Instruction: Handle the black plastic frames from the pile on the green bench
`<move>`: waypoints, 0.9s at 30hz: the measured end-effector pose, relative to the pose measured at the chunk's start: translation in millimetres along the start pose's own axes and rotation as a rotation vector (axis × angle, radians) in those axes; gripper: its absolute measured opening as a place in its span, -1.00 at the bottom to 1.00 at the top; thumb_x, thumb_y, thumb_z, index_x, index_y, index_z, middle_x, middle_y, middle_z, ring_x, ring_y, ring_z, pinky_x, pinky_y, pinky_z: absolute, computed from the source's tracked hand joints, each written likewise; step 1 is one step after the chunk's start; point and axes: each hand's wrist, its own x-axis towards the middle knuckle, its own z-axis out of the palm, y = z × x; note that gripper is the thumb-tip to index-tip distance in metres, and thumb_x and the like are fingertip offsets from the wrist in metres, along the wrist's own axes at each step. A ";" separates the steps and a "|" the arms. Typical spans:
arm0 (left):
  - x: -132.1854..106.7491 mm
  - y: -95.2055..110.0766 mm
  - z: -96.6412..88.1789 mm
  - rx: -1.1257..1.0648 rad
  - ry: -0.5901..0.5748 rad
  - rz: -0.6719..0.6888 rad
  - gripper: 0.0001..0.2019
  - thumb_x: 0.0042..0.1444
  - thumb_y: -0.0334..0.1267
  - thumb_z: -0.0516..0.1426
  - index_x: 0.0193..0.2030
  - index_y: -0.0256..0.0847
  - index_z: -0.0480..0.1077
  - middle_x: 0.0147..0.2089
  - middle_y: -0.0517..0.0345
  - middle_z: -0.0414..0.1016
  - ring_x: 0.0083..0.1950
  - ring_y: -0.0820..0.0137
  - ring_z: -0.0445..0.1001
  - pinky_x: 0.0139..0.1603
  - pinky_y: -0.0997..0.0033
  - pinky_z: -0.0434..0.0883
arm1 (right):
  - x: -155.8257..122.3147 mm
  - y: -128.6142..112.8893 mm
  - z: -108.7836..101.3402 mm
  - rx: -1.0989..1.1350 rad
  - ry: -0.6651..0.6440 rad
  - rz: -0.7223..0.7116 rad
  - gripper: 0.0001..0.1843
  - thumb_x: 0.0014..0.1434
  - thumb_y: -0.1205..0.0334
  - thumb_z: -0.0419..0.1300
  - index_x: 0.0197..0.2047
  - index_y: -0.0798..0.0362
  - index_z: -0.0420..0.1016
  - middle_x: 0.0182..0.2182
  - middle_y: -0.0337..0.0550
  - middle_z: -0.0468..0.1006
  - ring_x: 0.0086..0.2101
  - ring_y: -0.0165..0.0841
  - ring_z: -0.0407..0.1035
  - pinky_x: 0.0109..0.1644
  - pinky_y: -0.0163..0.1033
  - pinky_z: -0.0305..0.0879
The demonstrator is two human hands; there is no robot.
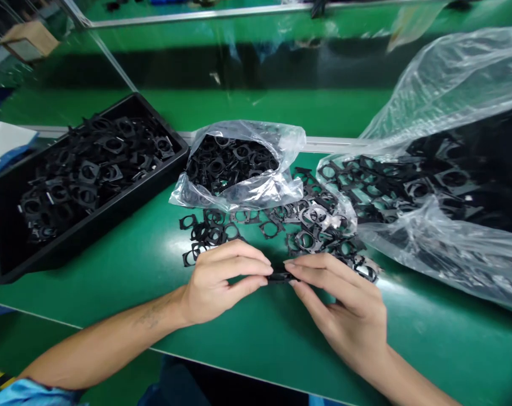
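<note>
Between my two hands is a small black plastic part (280, 276), seen nearly edge-on, so its full shape is hidden. My left hand (222, 280) pinches its left end between thumb and fingers. At the right end, the thumb and fingertips of my right hand (344, 299) close on the same part. Just beyond my fingers, loose black plastic frames (269, 228) with round openings lie scattered on the green tabletop (146, 242), thickest toward the right.
On the left stands a black bin (91, 217) heaped with similar black parts. A clear plastic bag (239, 197) of them sits at the back middle. Along the right lies a larger clear bag (433, 237), its parts spilling onto the table. A metal rail (327, 145) edges the back.
</note>
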 end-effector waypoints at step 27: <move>-3.4 -1.0 1.1 -0.272 -0.005 -0.319 -0.90 0.22 -0.42 0.30 -0.17 -0.19 0.64 -0.25 0.09 0.65 -0.21 0.41 0.61 -0.17 0.48 0.55 | 1.4 -2.9 3.4 0.185 -0.004 0.069 -0.72 0.18 0.57 0.33 -0.14 0.02 0.68 -0.29 -0.14 0.63 -0.29 -0.38 0.55 -0.22 -0.31 0.51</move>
